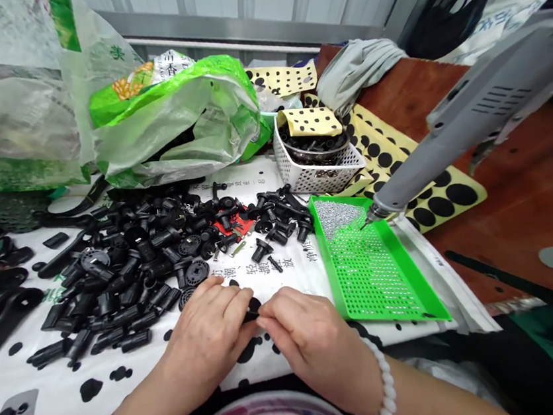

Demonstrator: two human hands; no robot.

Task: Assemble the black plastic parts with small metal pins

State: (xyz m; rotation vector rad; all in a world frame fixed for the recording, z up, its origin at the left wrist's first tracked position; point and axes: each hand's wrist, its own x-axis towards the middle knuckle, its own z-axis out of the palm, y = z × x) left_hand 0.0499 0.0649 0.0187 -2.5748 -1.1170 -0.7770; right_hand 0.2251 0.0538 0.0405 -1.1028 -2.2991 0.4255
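My left hand and my right hand meet at the near edge of the table, fingers pinched together on a small black plastic part held between them. Most of that part is hidden by my fingertips. Just beyond my left hand lies a big heap of black plastic parts on a white printed sheet. A white bead bracelet is on my right wrist.
A green perforated tray with small silver screws lies right of my hands. A grey electric screwdriver hangs over it. Behind stand a white basket, yellow sheets with black dots and green-white plastic bags.
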